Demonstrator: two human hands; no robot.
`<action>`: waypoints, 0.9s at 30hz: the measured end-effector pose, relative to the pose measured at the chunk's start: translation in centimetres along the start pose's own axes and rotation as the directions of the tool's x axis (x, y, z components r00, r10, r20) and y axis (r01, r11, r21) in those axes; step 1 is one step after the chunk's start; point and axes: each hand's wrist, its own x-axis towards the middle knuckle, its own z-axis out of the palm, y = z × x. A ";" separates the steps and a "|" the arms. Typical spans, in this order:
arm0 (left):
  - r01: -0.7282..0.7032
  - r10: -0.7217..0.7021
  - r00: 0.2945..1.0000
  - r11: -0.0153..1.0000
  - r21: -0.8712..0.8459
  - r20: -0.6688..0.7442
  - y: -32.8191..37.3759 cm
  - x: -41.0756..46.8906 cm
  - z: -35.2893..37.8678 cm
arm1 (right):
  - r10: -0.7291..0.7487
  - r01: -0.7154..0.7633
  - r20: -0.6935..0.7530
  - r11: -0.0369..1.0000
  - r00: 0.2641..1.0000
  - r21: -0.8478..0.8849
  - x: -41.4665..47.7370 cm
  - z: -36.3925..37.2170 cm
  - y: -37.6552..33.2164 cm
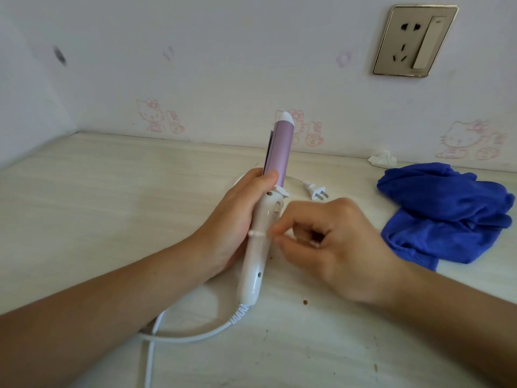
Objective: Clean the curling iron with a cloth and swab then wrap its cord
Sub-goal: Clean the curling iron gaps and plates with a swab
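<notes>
The left grip (232, 219) wraps the curling iron (263, 228) where the lilac barrel meets the white handle, holding it tilted with the tip pointing away from the person. The right grip (335, 247) pinches one end of the swab (256, 234), which lies across the handle just below the left grip's thumb. This looks like the swab step, working the seams and the recess around the switch.

To do it well, the left grip should hold firm and turn the iron a little at a time so each groove faces the swab. The right grip should press lightly, since a hard push would likely bend the stick. Short strokes along a seam should lift dirt rather than smear it.

The cord (179, 338) trails over the surface (98, 205) below both grips. Its plug (317, 191) lies loose just beyond the right grip. The blue cloth (442, 214) sits out past the right grip's far side.
</notes>
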 end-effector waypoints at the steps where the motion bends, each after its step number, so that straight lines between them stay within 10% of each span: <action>1: 0.029 -0.026 0.999 0.996 -0.089 0.029 0.1 -0.4 0.3 | -0.018 0.018 0.065 1.000 0.998 -0.004 -0.4 0.2 -0.4; 23: 0.086 -0.074 0.996 0.964 -0.251 0.056 0.4 -1.0 0.0 | -0.074 0.087 0.224 0.995 0.972 -0.046 -1.6 1.1 -1.2; 27: 0.092 -0.080 0.995 0.968 -0.234 0.062 0.5 -0.9 0.0 | -0.014 0.007 -0.064 0.995 0.998 -0.102 -0.2 0.5 0.2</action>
